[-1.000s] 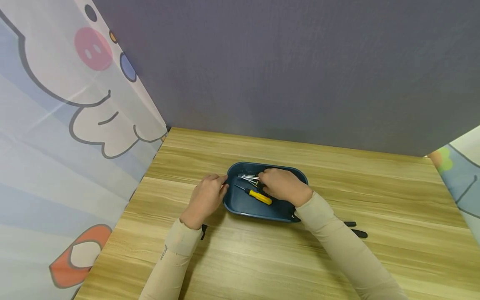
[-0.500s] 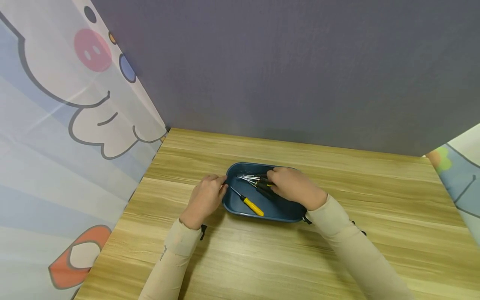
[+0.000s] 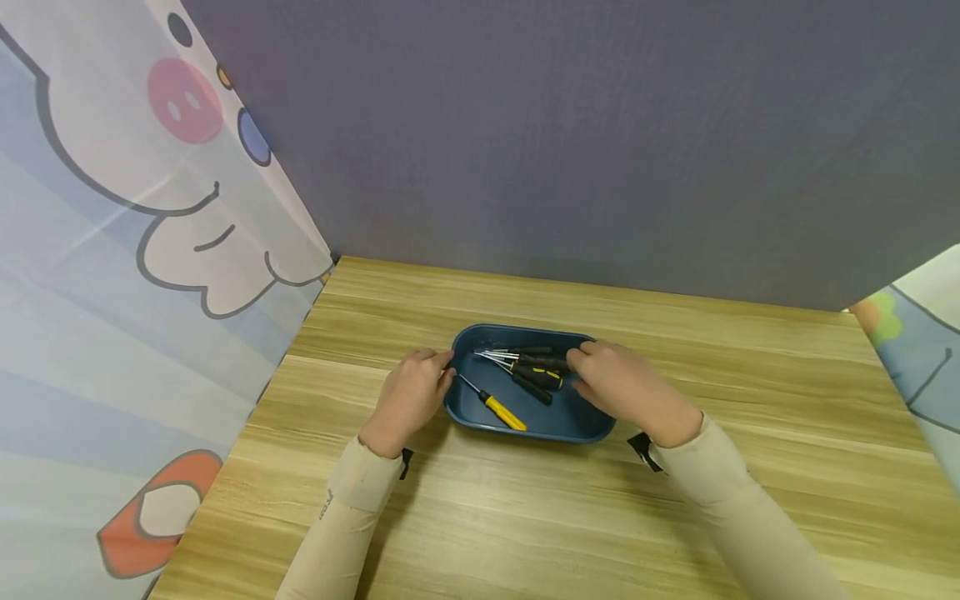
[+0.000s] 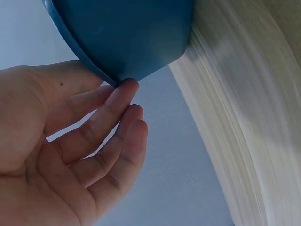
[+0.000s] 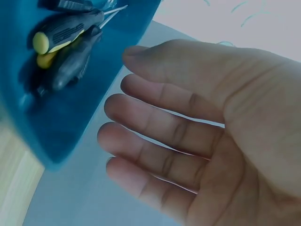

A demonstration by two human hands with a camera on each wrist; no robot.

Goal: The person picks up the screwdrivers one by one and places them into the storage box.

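Observation:
A blue tray (image 3: pixel 570 423) stands on the wooden table, with several screwdrivers inside. One with a yellow handle (image 3: pixel 504 412) lies apart along the near left side. The others form a pile of dark handles, tips leftward, including a black-and-yellow screwdriver (image 3: pixel 537 377). My left hand (image 3: pixel 408 396) pinches the tray's left end; in the left wrist view, thumb and fingers meet at the blue rim (image 4: pixel 75 49). Fingers extended and holding nothing, my right hand (image 5: pixel 188 122) hovers at the tray's right end, beside the dark handles.
The wooden tabletop (image 3: pixel 510 517) runs around the tray. A grey panel (image 3: pixel 570 150) rises behind it. At the left hangs a cartoon-printed curtain (image 3: pixel 112 275). A black strap (image 3: pixel 643 450) shows under the right wrist.
My right hand has left the pile of screwdrivers and moved right, uncovering the dark handles. The yellow screwdriver has shifted toward the tray's near side. My left hand stays on the rim.

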